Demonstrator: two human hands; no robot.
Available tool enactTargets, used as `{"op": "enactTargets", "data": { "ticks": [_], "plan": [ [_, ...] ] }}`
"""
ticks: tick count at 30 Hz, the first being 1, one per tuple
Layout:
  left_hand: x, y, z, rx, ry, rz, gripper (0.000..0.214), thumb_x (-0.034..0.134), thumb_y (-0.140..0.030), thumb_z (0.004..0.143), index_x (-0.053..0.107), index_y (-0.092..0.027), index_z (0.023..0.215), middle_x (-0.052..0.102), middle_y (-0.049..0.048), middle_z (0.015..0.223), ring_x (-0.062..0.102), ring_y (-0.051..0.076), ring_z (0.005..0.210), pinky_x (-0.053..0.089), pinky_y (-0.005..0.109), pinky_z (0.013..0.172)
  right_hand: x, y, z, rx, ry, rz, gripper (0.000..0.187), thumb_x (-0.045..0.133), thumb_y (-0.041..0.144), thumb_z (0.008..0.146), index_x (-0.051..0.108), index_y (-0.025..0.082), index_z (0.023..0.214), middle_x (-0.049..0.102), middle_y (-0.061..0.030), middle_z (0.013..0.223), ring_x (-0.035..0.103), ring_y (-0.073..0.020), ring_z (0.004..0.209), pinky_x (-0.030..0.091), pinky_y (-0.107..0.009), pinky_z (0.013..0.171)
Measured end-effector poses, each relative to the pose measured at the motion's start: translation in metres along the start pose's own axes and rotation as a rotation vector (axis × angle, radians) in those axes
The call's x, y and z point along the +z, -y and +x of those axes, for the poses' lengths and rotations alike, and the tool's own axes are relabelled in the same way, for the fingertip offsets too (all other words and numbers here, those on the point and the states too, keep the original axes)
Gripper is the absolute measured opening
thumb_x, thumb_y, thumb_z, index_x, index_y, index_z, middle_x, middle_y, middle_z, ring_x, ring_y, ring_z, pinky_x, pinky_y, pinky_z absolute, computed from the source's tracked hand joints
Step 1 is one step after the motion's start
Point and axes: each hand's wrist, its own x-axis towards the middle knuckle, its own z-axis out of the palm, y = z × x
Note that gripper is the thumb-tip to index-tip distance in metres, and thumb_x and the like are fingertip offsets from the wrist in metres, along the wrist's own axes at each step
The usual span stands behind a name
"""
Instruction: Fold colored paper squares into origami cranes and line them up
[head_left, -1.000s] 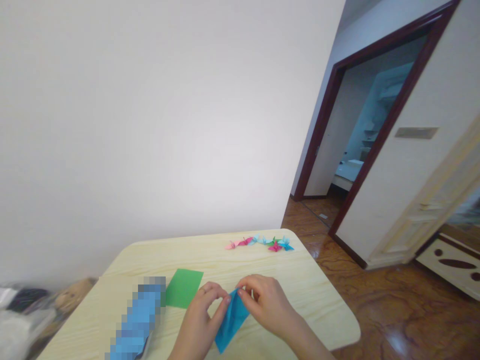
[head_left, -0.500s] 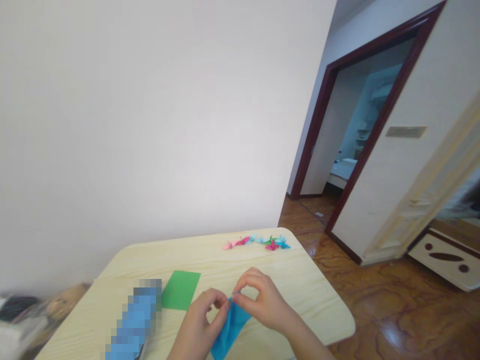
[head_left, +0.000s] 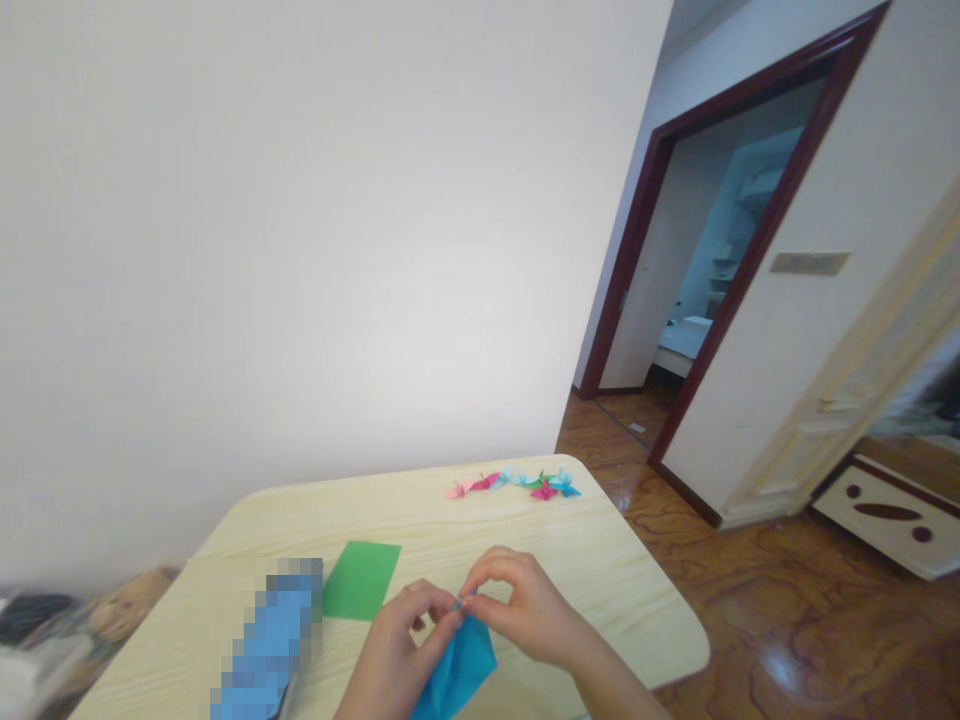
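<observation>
A sheet of blue paper [head_left: 461,668], creased and partly folded, hangs between my hands above the near part of the table. My left hand [head_left: 405,645] pinches its top tip between thumb and fingers. My right hand [head_left: 521,605] pinches the same tip from the other side, so the fingertips of both hands nearly meet. The fingers hide the tip itself. A flat square of green paper [head_left: 361,580] lies on the table just left of my left hand.
Several small folded paper birds, among them a pink one [head_left: 460,490], stand in a row at the back of the pale wooden table [head_left: 315,515]. A blurred-out blue object [head_left: 266,640] lies at the left. Behind rises a white wall [head_left: 300,250].
The blue paper has turned slightly and its lower part now spreads wider between the hands. My right fingers have dipped a little toward the left fingertips.
</observation>
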Motion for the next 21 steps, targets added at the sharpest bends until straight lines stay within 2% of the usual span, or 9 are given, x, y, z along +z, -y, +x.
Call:
{"op": "enactTargets", "data": {
  "ticks": [8,17,19,21],
  "plan": [
    [-0.001,0.0,0.0,0.006,-0.022,0.003,0.017,0.057,-0.033,0.076,0.066,-0.021,0.066,0.066,0.0003,0.062,0.059,0.016,0.059,0.045,0.025,0.055,0.004,-0.001,0.001,0.016,-0.035,0.017,0.008,0.063,0.025,0.076,0.069,0.019,0.075,0.065,-0.0022,0.074,0.06,-0.0155,0.074,0.044,-0.025,0.068],
    [0.0,0.006,-0.002,0.025,-0.027,0.04,0.023,0.057,-0.038,0.077,0.068,-0.022,0.063,0.068,0.0014,0.061,0.06,0.017,0.059,0.048,0.026,0.059,0.012,-0.005,0.005,0.105,-0.057,0.095,0.011,0.063,0.024,0.075,0.069,0.018,0.068,0.066,-0.0016,0.067,0.06,-0.0151,0.068,0.044,-0.025,0.065],
    [-0.001,0.01,-0.005,0.026,-0.016,0.013,0.023,0.055,-0.038,0.079,0.069,-0.023,0.071,0.07,0.0027,0.068,0.062,0.017,0.064,0.049,0.027,0.06,0.013,-0.009,0.006,0.143,-0.07,0.114,0.014,0.061,0.026,0.076,0.069,0.017,0.068,0.065,-0.0016,0.066,0.06,-0.015,0.067,0.045,-0.024,0.063],
    [-0.003,0.016,-0.009,0.027,-0.012,-0.033,0.023,0.05,-0.037,0.083,0.068,-0.024,0.087,0.072,0.0041,0.082,0.065,0.018,0.073,0.052,0.027,0.064,0.012,-0.011,0.008,0.167,-0.08,0.12,0.016,0.058,0.026,0.078,0.068,0.016,0.069,0.065,-0.0016,0.066,0.059,-0.015,0.066,0.045,-0.024,0.062]
  ]
}}
